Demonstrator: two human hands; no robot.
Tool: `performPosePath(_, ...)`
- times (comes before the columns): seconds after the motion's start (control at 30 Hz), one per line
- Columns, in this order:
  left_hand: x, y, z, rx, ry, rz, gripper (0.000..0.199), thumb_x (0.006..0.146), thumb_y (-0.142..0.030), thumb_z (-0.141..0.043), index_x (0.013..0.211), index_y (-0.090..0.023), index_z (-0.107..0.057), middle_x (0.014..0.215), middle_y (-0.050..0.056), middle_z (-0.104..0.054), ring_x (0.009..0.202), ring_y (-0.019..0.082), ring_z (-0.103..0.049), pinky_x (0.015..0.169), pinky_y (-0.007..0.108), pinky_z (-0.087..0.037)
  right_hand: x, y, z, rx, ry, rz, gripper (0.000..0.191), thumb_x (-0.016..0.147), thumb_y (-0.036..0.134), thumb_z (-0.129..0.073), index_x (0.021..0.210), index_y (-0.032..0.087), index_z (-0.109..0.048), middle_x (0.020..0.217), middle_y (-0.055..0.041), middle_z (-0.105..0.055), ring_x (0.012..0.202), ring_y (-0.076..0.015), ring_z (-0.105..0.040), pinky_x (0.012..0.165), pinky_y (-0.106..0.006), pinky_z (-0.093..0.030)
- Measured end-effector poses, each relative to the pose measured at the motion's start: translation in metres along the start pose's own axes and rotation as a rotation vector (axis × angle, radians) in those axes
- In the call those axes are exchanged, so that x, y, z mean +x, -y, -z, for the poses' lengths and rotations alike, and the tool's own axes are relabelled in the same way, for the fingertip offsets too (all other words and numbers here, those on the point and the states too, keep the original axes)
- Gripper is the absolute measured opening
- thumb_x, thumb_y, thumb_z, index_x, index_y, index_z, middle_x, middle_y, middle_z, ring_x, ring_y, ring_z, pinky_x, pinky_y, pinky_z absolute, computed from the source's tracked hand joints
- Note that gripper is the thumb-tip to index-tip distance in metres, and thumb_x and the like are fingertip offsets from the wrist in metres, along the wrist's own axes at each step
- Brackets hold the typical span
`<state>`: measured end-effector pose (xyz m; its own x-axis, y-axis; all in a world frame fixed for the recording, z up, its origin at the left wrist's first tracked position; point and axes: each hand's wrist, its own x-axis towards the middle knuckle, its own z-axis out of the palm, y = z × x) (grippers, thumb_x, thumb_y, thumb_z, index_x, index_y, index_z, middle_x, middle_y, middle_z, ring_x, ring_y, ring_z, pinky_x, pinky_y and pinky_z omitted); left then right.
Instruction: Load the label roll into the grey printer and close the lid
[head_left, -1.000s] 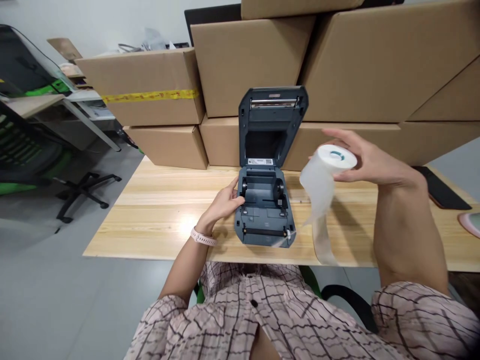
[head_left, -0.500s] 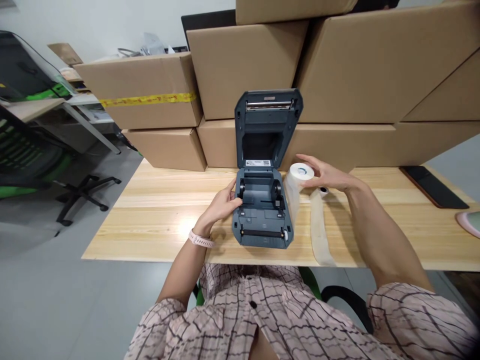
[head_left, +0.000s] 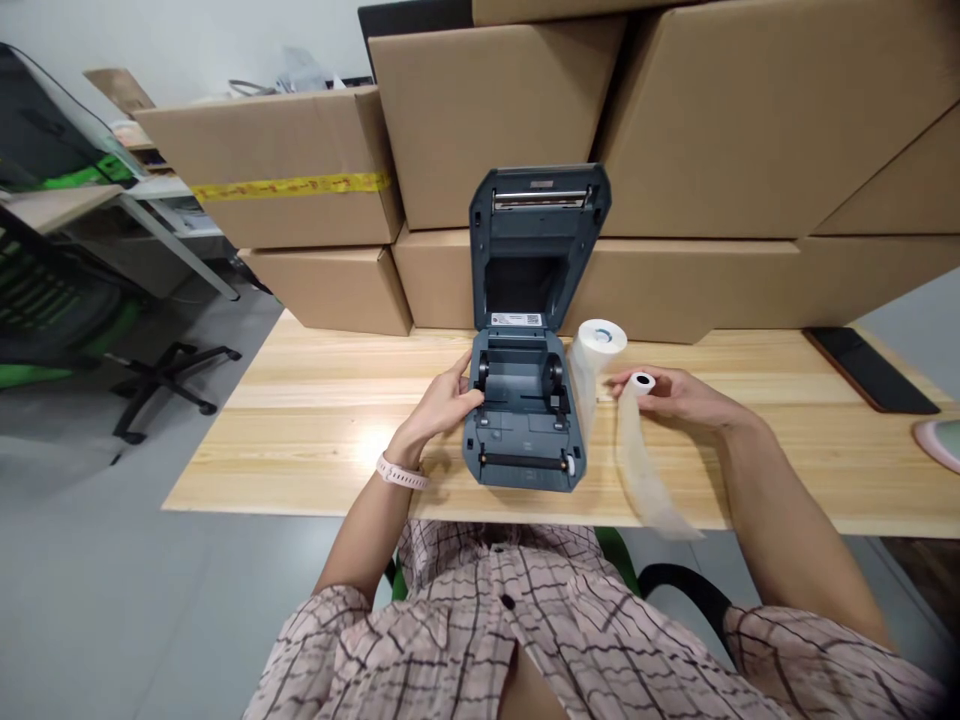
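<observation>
Hands apart. Left hand (head_left: 444, 402) clamped on left edge of open printer (head_left: 519, 398), long axis running away from person. Right hand (head_left: 686, 397) pinches small roll (head_left: 642, 382), right of printer, strip trailing toward near table (head_left: 300, 440) edge. Big roll (head_left: 600, 342) upright beside printer, nearer right hand.
</observation>
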<state>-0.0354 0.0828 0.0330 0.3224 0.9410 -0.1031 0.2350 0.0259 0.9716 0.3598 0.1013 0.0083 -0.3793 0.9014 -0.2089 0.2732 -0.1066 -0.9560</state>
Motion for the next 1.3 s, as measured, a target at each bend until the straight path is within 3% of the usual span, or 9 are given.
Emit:
performPosePath(0.13,0.0,0.0,-0.001,-0.022,0.018,-0.026,0.085,0.074,-0.015,-0.055,0.158,-0.016,-0.042,0.065,-0.006,-0.051,0.054,0.008,-0.038,0.05,0.019,-0.029,-0.014,0.043,-0.022,-0.053,0.084,0.156,0.051,0.084,0.057,-0.078,0.125,0.029,-0.069,0.104,-0.0102,-0.077,0.098,-0.0273,-0.075,0.085,-0.04,-0.061)
performPosePath(0.27,0.001,0.003,0.0,-0.018,0.005,-0.043,0.087,0.076,-0.016,-0.057,0.161,-0.014,-0.037,0.067,-0.005,-0.052,0.053,0.008,-0.038,0.049,0.019,-0.03,-0.01,0.1,-0.077,-0.513,0.095,0.394,0.05,0.096,0.055,-0.062,0.14,0.031,-0.062,0.13,-0.0086,-0.073,0.111,-0.029,-0.071,0.092,-0.044,-0.058)
performPosePath(0.37,0.003,0.007,0.001,0.009,0.0,-0.032,0.088,0.077,-0.018,-0.058,0.162,-0.013,-0.035,0.063,-0.008,-0.046,0.052,0.008,-0.036,0.049,0.019,-0.027,0.015,0.116,-0.121,-0.83,0.081,0.495,0.048,0.102,0.047,-0.05,0.145,0.027,-0.059,0.141,-0.01,-0.069,0.12,-0.0337,-0.066,0.103,-0.053,-0.051)
performPosePath(0.6,0.005,0.011,0.002,0.049,-0.023,-0.033,0.092,0.076,-0.02,-0.059,0.164,-0.011,-0.032,0.059,-0.01,-0.04,0.052,0.008,-0.034,0.05,0.021,-0.025,0.042,0.096,-0.147,-0.98,0.095,0.508,0.047,0.105,0.038,-0.047,0.148,0.021,-0.056,0.135,-0.0132,-0.07,0.117,-0.0338,-0.062,0.101,-0.055,-0.05)
performPosePath(0.73,0.005,0.012,0.003,0.067,-0.015,-0.054,0.09,0.076,-0.02,-0.059,0.163,-0.013,-0.035,0.057,-0.01,-0.042,0.051,0.008,-0.035,0.05,0.021,-0.025,0.018,0.089,-0.146,-0.89,0.045,0.669,0.039,0.106,0.036,-0.046,0.138,0.024,-0.065,0.14,-0.0108,-0.068,0.125,-0.0314,-0.059,0.105,-0.055,-0.051)
performPosePath(0.87,0.006,0.013,0.003,0.063,-0.013,-0.076,0.088,0.075,-0.018,-0.058,0.161,-0.015,-0.038,0.058,-0.01,-0.043,0.051,0.008,-0.036,0.051,0.021,-0.025,-0.02,0.078,-0.147,-0.89,0.081,0.648,0.038,0.108,0.039,-0.046,0.14,0.032,-0.064,0.146,-0.0062,-0.065,0.135,-0.0291,-0.058,0.112,-0.058,-0.049)
performPosePath(1.03,0.005,0.014,0.002,0.065,-0.022,-0.064,0.087,0.076,-0.018,-0.058,0.161,-0.017,-0.039,0.059,-0.009,-0.043,0.051,0.009,-0.035,0.051,0.021,-0.026,-0.06,0.06,-0.154,-0.983,0.171,0.623,0.106,0.077,0.07,-0.078,0.165,0.034,-0.031,0.174,-0.0101,-0.026,0.158,-0.0363,-0.033,0.124,-0.064,-0.038)
performPosePath(1.1,0.005,0.013,0.001,0.075,-0.027,-0.067,0.086,0.076,-0.018,-0.058,0.16,-0.016,-0.041,0.059,-0.009,-0.044,0.052,0.009,-0.035,0.05,0.022,-0.026,-0.066,0.054,-0.162,-1.007,0.13,0.641,0.105,0.082,0.057,-0.081,0.167,0.033,-0.024,0.174,-0.0102,-0.023,0.159,-0.0354,-0.031,0.125,-0.064,-0.036)
performPosePath(1.3,0.004,0.011,-0.002,0.108,-0.085,-0.042,0.088,0.079,-0.027,-0.067,0.161,-0.015,-0.039,0.058,-0.01,-0.044,0.052,0.009,-0.038,0.051,0.021,-0.026,-0.06,0.036,-0.19,-0.889,-0.162,0.753,0.073,0.098,0.011,-0.043,0.163,0.042,-0.031,0.154,-0.0027,-0.058,0.143,-0.0273,-0.056,0.117,-0.063,-0.047)
